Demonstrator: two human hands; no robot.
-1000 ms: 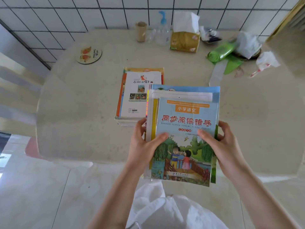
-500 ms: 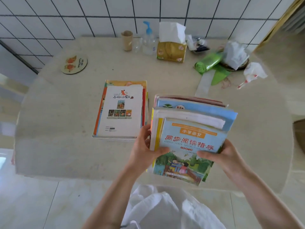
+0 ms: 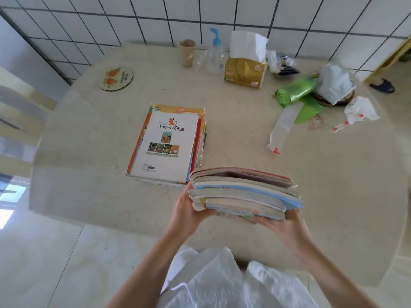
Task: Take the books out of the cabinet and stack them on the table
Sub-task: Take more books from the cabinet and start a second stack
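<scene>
I hold a bundle of several thin books above the near edge of the round beige table, tilted so that their top edges face me. My left hand grips the bundle's left end. My right hand grips it from below at the right end. A stack of books with a white cover on top lies flat on the table, just left of and beyond the bundle. The cabinet is out of view.
Along the tiled wall stand a paper cup, a pump bottle and a tissue pack. A green bag roll, crumpled wrappers and a round coaster also lie on the table. A chair stands at the left.
The bundle has tipped forward from cover-up to edge-on and moved over the table beside the lying stack. Both hands kept their hold.
</scene>
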